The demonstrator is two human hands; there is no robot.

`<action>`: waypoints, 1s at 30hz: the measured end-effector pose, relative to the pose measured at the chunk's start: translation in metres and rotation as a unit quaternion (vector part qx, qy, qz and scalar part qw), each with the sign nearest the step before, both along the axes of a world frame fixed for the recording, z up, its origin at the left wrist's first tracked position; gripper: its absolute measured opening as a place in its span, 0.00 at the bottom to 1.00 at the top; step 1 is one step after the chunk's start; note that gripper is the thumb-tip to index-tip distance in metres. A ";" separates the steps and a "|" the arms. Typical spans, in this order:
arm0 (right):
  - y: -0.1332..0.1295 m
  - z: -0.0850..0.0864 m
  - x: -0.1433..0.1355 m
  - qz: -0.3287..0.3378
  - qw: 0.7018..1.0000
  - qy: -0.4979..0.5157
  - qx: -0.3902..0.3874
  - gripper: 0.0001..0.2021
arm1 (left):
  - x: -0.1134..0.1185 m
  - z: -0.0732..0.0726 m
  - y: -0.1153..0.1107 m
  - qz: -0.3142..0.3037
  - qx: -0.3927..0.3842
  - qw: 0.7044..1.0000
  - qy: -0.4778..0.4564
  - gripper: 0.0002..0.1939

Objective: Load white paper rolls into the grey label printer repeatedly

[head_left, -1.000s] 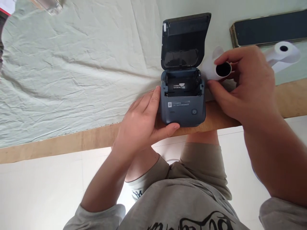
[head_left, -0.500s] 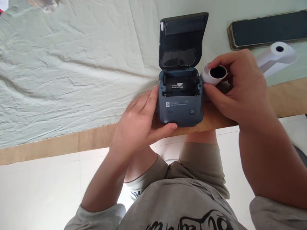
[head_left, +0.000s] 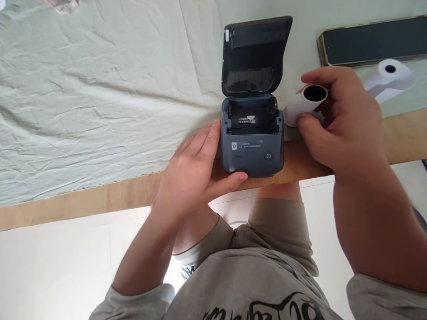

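Printer (head_left: pixel 252 162): dark blue-grey unit near the table's near edge, power button side toward the person; its base appears to sit partly on the bare wooden edge (head_left: pixel 83 198).
Lid (head_left: pixel 255 53): swung open to the far side, probably so that the cavity (head_left: pixel 248 116) can be reached from above.
Left hand (head_left: pixel 190 169): open, fingers along the printer's left side, thumb at its near edge; it braces rather than clasps (presumably to keep the light body from sliding).
Right hand (head_left: pixel 353 111): partly closed, thumb on the near side and fingers on the far side of the paper roll (head_left: pixel 295 109); the opening is about as wide as the roll.
Paper roll: just right of the printer, tilted, hollow end upward; holding it near that upper end seems to give control of its angle. Whether its lower end bears on the cloth (head_left: pixel 116 89) cannot be told.
Second roll (head_left: pixel 385 78): right of the right hand, on the near side of the phone; partly hidden by the hand.
Phone (head_left: pixel 373 42): flat at far right, screen dark, apart from the printer.
Clear object (head_left: pixel 65 5): far left, cut off by the view (type uncertain).
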State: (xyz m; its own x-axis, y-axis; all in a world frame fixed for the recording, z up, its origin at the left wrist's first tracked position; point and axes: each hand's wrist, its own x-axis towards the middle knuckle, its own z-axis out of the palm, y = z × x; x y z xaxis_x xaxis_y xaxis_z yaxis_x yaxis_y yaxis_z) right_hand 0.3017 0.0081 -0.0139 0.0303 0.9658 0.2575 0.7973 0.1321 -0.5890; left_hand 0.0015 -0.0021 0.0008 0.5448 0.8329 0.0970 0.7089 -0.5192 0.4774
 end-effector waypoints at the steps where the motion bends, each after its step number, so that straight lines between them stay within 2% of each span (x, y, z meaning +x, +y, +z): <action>1: 0.000 0.000 0.000 0.002 1.000 -0.002 -0.001 0.29 | 0.000 0.000 0.000 0.000 0.002 1.000 0.001 0.51; 4: 0.000 -0.001 0.000 0.008 1.000 -0.006 -0.004 0.28 | 0.000 0.000 0.000 0.003 -0.004 1.000 0.004 0.50; 8: -0.001 -0.002 0.001 0.006 1.000 -0.002 -0.003 0.32 | 0.000 -0.001 0.001 -0.002 -0.006 1.000 -0.006 0.52; 14: 0.004 -0.002 0.002 0.017 1.000 -0.010 -0.003 0.30 | -0.001 -0.003 0.001 0.002 -0.007 1.000 -0.008 0.52; 19: -0.001 -0.005 0.002 -0.005 0.999 0.023 0.029 0.36 | -0.001 -0.003 0.001 -0.002 -0.005 1.000 -0.008 0.53; 21: -0.005 0.000 -0.002 -0.007 0.996 0.067 0.064 0.37 | -0.001 -0.003 0.001 -0.007 -0.001 1.000 -0.008 0.54; 24: -0.007 0.018 -0.015 0.018 0.988 0.088 0.123 0.28 | -0.001 -0.003 0.001 -0.011 0.004 1.000 -0.007 0.56; 26: -0.002 0.032 -0.026 0.078 0.988 0.036 0.132 0.21 | 0.000 -0.003 0.001 -0.009 0.005 1.000 -0.004 0.56; 28: 0.007 0.043 -0.036 0.135 0.982 -0.031 0.131 0.21 | 0.000 -0.002 0.000 -0.004 0.002 1.000 0.000 0.53; 30: 0.017 0.047 -0.043 0.151 0.979 -0.075 0.112 0.22 | 0.000 -0.002 0.000 -0.001 -0.001 1.000 0.001 0.52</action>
